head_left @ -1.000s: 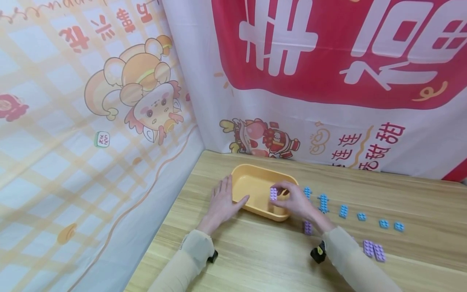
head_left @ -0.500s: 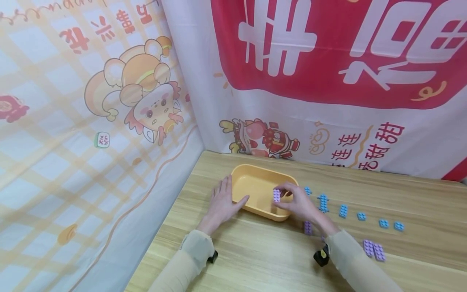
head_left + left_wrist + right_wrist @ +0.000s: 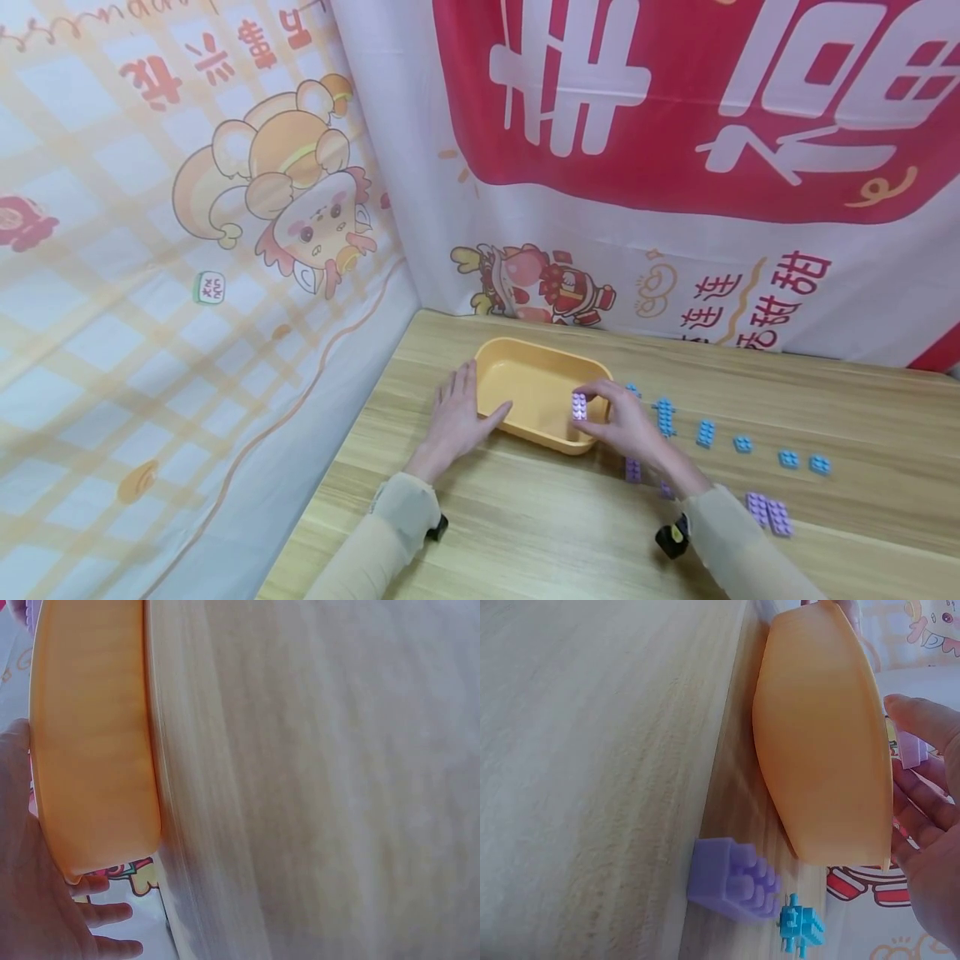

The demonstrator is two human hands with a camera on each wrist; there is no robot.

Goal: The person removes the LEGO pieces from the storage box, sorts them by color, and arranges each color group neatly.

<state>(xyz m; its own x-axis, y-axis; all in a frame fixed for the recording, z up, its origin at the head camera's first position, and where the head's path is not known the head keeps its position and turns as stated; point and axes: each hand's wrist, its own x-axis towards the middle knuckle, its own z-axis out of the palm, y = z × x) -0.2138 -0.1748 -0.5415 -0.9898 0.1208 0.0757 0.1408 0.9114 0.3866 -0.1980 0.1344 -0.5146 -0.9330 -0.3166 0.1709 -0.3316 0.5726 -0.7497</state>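
Note:
A purple building brick point(image 3: 579, 407) is pinched between thumb and fingers of my right hand point(image 3: 630, 427), above the right end of a yellow-orange plastic basin point(image 3: 536, 434). The right wrist view shows this brick point(image 3: 910, 748) partly hidden behind the thumb, just past the basin's rim. At the basin's left end rests my left hand point(image 3: 453, 423). Its fingers lie nearly straight along the outside and its thumb reaches over the near rim. In the left wrist view, this hand point(image 3: 41, 900) touches the end of the basin wall point(image 3: 97, 750).
Right of the basin lie several blue bricks point(image 3: 707, 433), one with side pegs point(image 3: 665, 417). Purple bricks lie nearer: one point(image 3: 633, 469) by the basin, another point(image 3: 666, 490) partly behind the right arm, and a pair point(image 3: 757, 510) farther right. Printed cloth point(image 3: 420, 208) hangs behind the wooden table.
My right hand has moved a little right and nearer across the basin, carrying the purple brick. My left hand and the basin stay where they were.

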